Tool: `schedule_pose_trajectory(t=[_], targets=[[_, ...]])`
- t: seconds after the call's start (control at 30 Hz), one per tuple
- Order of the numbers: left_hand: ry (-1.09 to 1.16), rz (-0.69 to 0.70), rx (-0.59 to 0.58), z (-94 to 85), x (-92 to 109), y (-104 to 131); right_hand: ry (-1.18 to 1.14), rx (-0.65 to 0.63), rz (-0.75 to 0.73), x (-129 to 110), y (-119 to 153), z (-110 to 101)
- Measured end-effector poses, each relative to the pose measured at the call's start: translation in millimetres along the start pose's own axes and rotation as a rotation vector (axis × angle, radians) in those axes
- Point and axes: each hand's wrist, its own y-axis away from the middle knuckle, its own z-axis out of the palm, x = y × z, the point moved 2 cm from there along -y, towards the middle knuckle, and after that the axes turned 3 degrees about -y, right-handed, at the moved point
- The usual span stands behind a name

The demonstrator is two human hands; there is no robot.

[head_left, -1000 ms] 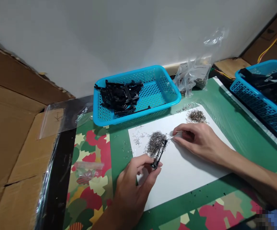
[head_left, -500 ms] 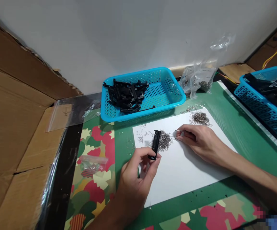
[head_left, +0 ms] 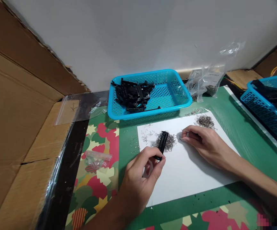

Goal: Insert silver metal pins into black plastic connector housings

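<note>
In an apparent wire-picking step, the left hand (head_left: 140, 175) pinches a black part (head_left: 163, 141) by its near end while the right hand (head_left: 204, 140), apart, seemingly grips a thin metal piece (head_left: 185, 130), so careful alignment seems called for next.

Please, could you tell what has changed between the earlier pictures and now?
The left hand has turned the black part, so a different face shows, and its upper end has shifted left over the wire pile. Nothing was visibly let go. The right hand still pinches a thin piece; the middle blue basket stayed put.
</note>
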Motion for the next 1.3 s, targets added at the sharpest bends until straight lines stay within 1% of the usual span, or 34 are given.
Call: schedule_pose_trajectory(t=[0.13, 0.23, 0.33, 0.43, 0.53, 0.63, 0.7, 0.8, 0.87, 0.9, 0.97, 1.03, 1.13, 1.27, 1.3], targets=[[0.018, 0.023, -0.027, -1.1, 1, -2, -0.217, -0.049, -0.009, -7, 5, -5], [0.033, 0.067, -0.052, -2.0, 3, -3, -0.399, -0.112, 0.014, -15, 10, -4], [0.039, 0.073, -0.068, -1.7, 4, -3, -0.568, -0.18, 0.046, -25, 16, 3], [0.068, 0.063, -0.102, -0.3, 4, -2, -0.674, -0.232, 0.073, -34, 23, 15], [0.078, 0.073, -0.129, 0.8, 5, -2, -0.626, -0.296, 0.076, -39, 28, 24], [0.057, 0.06, -0.102, 0.3, 5, -2, -0.431, -0.325, 0.047, -37, 28, 25], [0.048, 0.038, -0.091, 0.0, 5, -3, -0.276, -0.284, -0.004, -33, 25, 21], [0.057, 0.023, -0.092, 0.2, 3, -3, -0.059, -0.183, -0.142, -26, 18, 13], [0.067, 0.025, -0.089, 0.7, 2, -3, 0.017, -0.129, -0.199, -22, 14, 7], [0.07, 0.027, -0.09, 1.1, 1, -3, 0.035, -0.097, -0.201, -20, 12, 3], [0.071, 0.024, -0.092, 1.7, -1, -3, 0.057, -0.016, -0.162, -15, 8, -7], [0.071, 0.024, -0.093, 2.1, -2, -3, 0.09, 0.07, -0.092, -9, 5, -17], [0.069, 0.038, -0.086, 1.9, -2, -4, 0.151, 0.135, 0.018, 1, 0, -32], [0.064, 0.052, -0.075, 1.7, -3, -4, 0.216, 0.268, 0.054, 14, -2, -53], [0.064, 0.056, -0.072, 1.6, -3, -4, 0.232, 0.277, 0.057, 16, -2, -59]])
